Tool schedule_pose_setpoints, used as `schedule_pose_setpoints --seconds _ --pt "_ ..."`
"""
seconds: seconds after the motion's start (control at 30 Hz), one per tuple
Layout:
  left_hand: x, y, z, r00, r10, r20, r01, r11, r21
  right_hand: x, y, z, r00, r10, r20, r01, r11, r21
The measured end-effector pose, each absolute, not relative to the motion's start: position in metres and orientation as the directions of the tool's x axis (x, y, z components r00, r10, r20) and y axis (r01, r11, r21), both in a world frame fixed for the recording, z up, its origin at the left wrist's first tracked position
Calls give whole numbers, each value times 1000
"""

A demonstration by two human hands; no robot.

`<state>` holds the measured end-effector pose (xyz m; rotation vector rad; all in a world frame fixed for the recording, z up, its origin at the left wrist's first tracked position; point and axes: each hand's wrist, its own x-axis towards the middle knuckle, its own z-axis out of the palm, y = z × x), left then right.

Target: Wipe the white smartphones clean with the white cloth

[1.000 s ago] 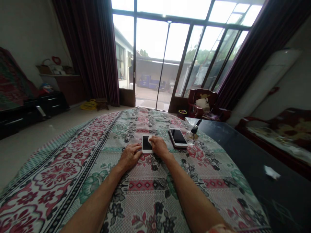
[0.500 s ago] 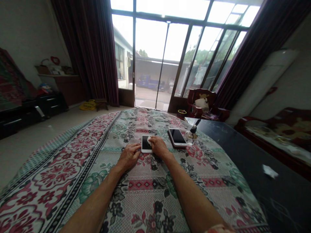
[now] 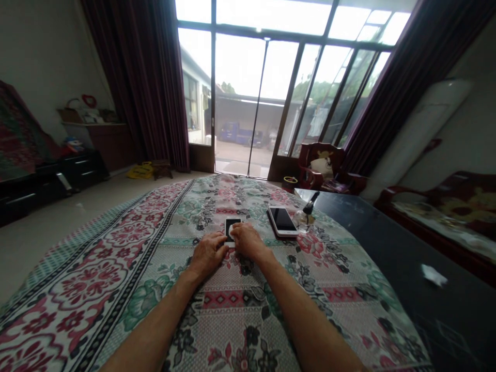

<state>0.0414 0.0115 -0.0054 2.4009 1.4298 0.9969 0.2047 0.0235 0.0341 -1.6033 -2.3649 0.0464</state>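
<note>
A white-framed smartphone (image 3: 228, 222) with a dark screen lies flat on the patterned tablecloth. My left hand (image 3: 210, 252) grips its lower left edge between thumb and fingers. Closed around a small white wad (image 3: 231, 231), my right hand (image 3: 248, 242) presses down on the screen; whether the wad is tissue or cotton I cannot tell. The right half of the phone is hidden under that hand. To the right rests a second, larger white phone (image 3: 283, 221), screen up and untouched. Beside it stands a clear bottle (image 3: 304, 221) with a black top.
The floral tablecloth (image 3: 232, 330) covers a rounded table. A dark tabletop (image 3: 403, 253) adjoins it on the right, with a crumpled white tissue (image 3: 433, 275) on it. A wooden chair (image 3: 323, 165) and a glass door (image 3: 248, 113) are beyond.
My right hand has slid left across the screen with the white wad and covers more of the phone. My left thumb has come onto the phone's lower left corner.
</note>
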Motion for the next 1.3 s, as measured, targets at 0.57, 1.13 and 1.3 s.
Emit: schedule_pose_setpoints --seconds 0.57,1.13,1.3 --pt "51 5 3 223 875 429 844 -394 364 189 14 39 -248 946 209 913 301 -275" --pt "16 23 11 359 873 330 788 -473 393 199 20 36 -221 950 221 908 283 -308" --pt "19 24 13 355 869 345 803 -473 364 201 23 35 -231 954 194 892 287 -349"
